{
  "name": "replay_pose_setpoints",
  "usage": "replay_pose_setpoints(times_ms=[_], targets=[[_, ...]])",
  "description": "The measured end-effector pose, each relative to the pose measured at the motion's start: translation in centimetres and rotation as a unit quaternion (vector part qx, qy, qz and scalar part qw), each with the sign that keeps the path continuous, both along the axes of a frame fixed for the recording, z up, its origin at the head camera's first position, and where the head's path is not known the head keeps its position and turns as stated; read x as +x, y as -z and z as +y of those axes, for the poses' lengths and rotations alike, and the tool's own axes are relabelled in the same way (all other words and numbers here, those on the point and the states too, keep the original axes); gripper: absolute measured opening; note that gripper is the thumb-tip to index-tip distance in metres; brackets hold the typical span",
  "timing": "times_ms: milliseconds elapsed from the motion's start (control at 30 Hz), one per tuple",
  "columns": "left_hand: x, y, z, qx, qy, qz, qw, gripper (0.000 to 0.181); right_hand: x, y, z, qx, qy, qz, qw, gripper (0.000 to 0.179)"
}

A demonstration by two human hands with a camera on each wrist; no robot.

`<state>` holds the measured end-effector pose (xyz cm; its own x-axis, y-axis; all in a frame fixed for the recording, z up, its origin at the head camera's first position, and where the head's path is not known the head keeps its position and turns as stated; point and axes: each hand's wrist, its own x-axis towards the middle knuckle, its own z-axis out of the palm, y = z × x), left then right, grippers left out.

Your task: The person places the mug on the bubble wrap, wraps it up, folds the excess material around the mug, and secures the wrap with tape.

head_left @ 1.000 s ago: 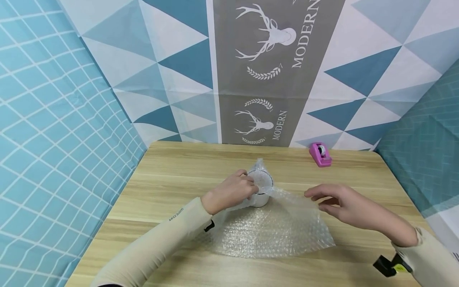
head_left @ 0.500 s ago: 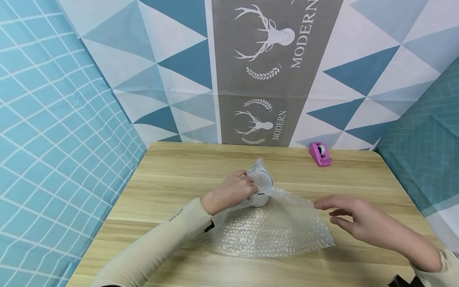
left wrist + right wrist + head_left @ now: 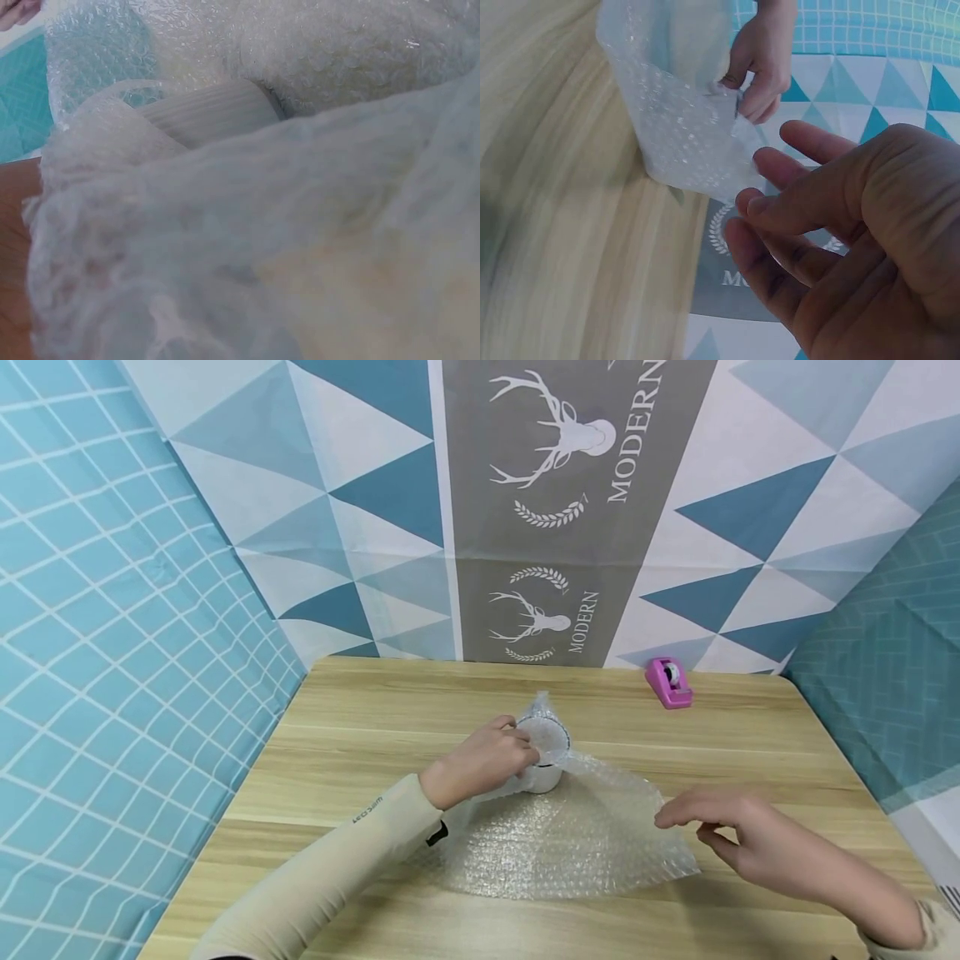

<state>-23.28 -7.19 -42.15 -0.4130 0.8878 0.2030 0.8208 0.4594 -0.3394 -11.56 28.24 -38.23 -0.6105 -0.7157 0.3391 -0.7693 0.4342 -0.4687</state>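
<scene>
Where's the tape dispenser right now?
In the head view, the pink tape dispenser sits at the table's far right edge by the wall, beyond the right hand.

I'm seeing very little through the left wrist view: bubble wrap (image 3: 247, 247) is pressing against the lens and blurring nearly everything, with only a slice of the ribbed cup (image 3: 214, 112) showing. From the head view, the left hand (image 3: 480, 762) and the wrap are covering most of that cup (image 3: 546, 752), so I can't tell its shape below the rim. The right hand (image 3: 757, 843) is running off the near right edge at the wrist, and the pink tape dispenser (image 3: 669, 682) at the far right is too small for detail
</scene>
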Motion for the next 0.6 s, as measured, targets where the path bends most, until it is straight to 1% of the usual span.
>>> replay_pose_setpoints(times_ms=[133,267,367,500,600], targets=[[0.10,-0.04,-0.06,0.004,0.001,0.003,1.0000,0.007,0.00,0.39,0.03,0.013,-0.005,-0.021,0.9997,0.069],[0.11,-0.10,-0.08,0.014,0.007,0.006,0.9999,0.007,0.02,0.66,-0.09,0.013,-0.012,-0.051,0.9985,0.067],[0.07,-0.11,-0.05,0.014,0.007,0.004,0.9999,0.006,0.06,0.74,-0.15,0.017,-0.014,-0.065,0.9976,0.066],[0.12,-0.12,-0.04,0.010,0.006,0.003,0.9999,0.007,0.08,0.74,-0.11,0.034,-0.007,-0.053,0.9980,0.063],[0.19,-0.18,-0.03,0.008,0.004,0.004,1.0000,0.008,-0.05,0.77,-0.13,0.039,-0.006,-0.032,0.9987,0.061]])
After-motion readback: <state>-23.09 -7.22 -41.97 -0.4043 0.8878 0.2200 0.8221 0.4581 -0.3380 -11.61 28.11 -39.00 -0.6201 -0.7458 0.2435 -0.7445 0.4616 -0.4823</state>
